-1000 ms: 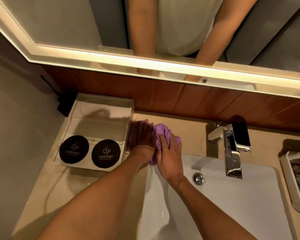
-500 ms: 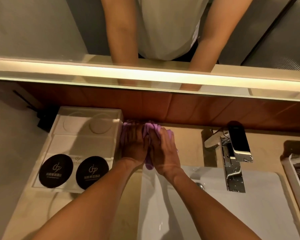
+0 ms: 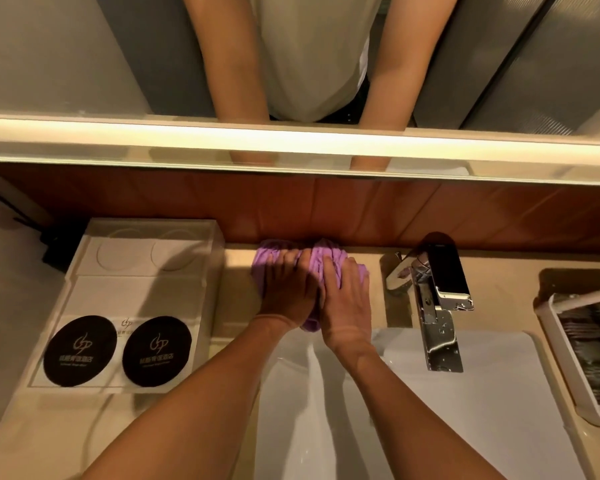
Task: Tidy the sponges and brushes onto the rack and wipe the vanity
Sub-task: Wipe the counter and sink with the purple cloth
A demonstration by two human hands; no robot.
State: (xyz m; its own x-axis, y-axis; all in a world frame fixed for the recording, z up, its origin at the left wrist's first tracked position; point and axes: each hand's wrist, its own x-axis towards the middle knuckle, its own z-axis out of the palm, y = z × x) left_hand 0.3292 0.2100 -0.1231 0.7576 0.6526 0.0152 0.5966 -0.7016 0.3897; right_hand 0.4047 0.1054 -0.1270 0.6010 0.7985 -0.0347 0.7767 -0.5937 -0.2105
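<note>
Purple cloth (image 3: pixel 326 263): bunched on counter (image 3: pixel 238 289) beneath both palms.
Left hand (image 3: pixel 288 289), right hand (image 3: pixel 347 299): fingers flat, pressing, gripping nothing.
Risk: rightward sweep strikes faucet (image 3: pixel 440 327) beside right hand.

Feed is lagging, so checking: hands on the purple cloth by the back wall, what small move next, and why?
Probably slide the purple cloth right along the back edge toward the faucet: left hand and right hand press it, and bare countertop lies between.

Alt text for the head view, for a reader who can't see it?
The left hand and right hand press a bunched purple cloth onto the vanity top behind the white basin. A tray lies to their left, a chrome faucet to their right.
</note>
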